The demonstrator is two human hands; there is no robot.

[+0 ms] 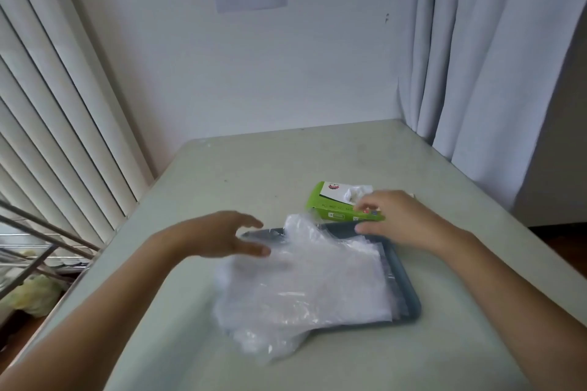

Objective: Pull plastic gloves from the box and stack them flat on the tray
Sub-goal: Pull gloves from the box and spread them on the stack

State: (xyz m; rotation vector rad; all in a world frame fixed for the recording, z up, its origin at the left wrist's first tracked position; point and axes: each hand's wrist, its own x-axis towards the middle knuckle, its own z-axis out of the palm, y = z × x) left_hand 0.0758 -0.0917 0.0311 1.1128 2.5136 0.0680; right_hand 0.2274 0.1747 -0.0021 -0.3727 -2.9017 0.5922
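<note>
A pile of clear plastic gloves (305,279) lies on a dark grey tray (408,292) in the middle of the table and spills over the tray's left and near edges. Behind the tray stands a green glove box (327,203) with a bit of plastic sticking out of its top opening. My left hand (222,235) hovers at the pile's far left corner, fingers spread and relaxed, holding nothing. My right hand (394,219) is over the tray's far right corner, just in front of the box, with fingers loosely bent and nothing visibly held.
The pale table (254,168) runs back to a white wall. Vertical blinds hang on the left, a grey curtain (476,73) on the right. A metal rack (38,241) stands beside the table's left edge.
</note>
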